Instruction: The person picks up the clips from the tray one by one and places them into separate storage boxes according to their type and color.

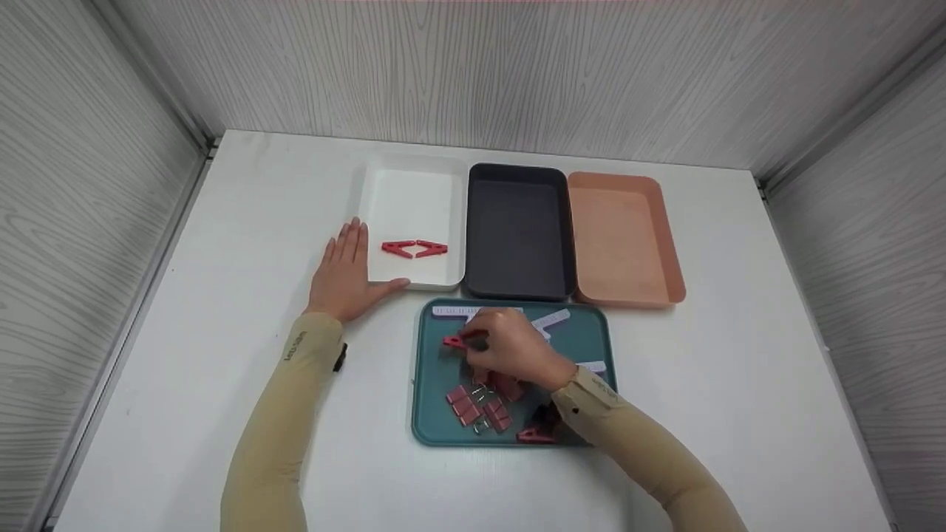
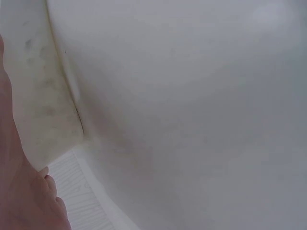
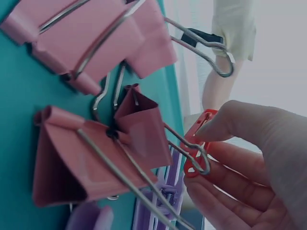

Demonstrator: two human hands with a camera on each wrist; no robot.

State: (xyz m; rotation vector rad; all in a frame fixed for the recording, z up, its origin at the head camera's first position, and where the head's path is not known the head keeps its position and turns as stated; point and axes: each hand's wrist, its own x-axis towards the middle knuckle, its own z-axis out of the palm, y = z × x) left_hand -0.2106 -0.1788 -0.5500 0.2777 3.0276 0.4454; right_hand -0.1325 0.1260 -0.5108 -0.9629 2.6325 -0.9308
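My left hand (image 1: 341, 281) lies flat with straight fingers along the left side of the white tray (image 1: 414, 196), its thumb at the tray's front edge. Two red clips (image 1: 432, 248) lie in that tray. Over the teal tray (image 1: 429, 399), my right hand (image 1: 510, 347) pinches another red clip (image 3: 194, 139) between thumb and fingers. Below and around it lie pink binder clips (image 1: 463, 406) with wire handles, and lilac clips (image 1: 553, 319) with long bars. Near the teal tray's front edge lies one more red clip (image 1: 535, 436), beside something dark, partly hidden by the right forearm.
A dark grey tray (image 1: 521, 229) stands right of the white one, and an orange tray (image 1: 621, 236) is beside it. All three sit in a row behind the teal tray. Wood-patterned panels (image 1: 473, 74) enclose the white table (image 1: 739, 355) at the back and sides.
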